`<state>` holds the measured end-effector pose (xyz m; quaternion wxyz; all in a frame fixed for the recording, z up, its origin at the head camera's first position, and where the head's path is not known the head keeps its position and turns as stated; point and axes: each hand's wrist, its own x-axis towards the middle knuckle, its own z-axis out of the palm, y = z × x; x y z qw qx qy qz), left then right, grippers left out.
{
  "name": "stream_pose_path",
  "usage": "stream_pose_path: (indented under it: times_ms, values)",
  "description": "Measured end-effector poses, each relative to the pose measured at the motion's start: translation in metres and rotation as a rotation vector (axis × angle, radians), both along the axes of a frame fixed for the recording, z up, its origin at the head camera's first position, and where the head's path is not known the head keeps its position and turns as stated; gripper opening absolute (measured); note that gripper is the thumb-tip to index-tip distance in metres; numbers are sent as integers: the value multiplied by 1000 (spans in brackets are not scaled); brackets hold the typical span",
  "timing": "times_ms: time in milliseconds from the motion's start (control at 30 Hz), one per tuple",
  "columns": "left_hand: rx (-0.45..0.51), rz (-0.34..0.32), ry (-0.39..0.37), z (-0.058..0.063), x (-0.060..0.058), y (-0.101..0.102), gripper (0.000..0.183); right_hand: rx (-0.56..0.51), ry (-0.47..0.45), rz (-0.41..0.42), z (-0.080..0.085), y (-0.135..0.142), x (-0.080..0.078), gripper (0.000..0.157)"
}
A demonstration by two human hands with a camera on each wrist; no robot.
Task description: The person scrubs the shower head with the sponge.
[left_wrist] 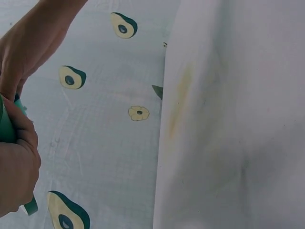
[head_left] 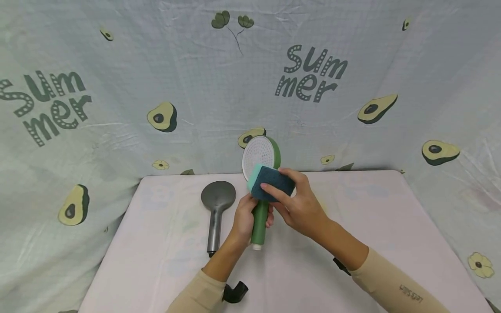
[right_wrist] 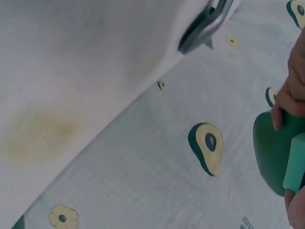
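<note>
A green shower head (head_left: 258, 224) with a white perforated face is held up above the table, its face turned toward me. My left hand (head_left: 245, 217) grips it around the upper handle. In my right hand (head_left: 303, 206) is a two-tone sponge (head_left: 277, 182), dark on one side and light teal on the other, pinched between thumb and fingers. The sponge is in front of the lower part of the shower face and hides it. In the right wrist view the green back of the shower head (right_wrist: 274, 152) shows beside the teal sponge (right_wrist: 295, 162).
A dark grey shower head (head_left: 218, 195) lies on the pink-white table (head_left: 164, 269), left of my hands. A black curved piece (head_left: 235, 292) lies by my left sleeve, and another dark object (head_left: 341, 266) is partly hidden under my right forearm. A printed curtain (head_left: 219, 87) hangs behind.
</note>
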<state>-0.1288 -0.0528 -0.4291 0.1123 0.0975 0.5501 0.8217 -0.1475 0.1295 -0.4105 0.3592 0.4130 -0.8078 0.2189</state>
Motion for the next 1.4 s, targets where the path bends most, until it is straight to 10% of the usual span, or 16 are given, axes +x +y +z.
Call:
stream_pose_path:
  times_ms: [500,867,1167,1400]
  values:
    - [-220,14,247,-16,2,-16,31,-367,-551,-28,70,29,-30,66]
    - [-223,128,320,-5,-4,-26,25,-471,-796,127,15,25,-16,66]
    - [-290,136,352,-11,-5,-32,30,-496,-770,151,32,43,-24,61]
    - [-492,156,484,-22,-5,-39,50,-219,-573,36,67,59,-28,56]
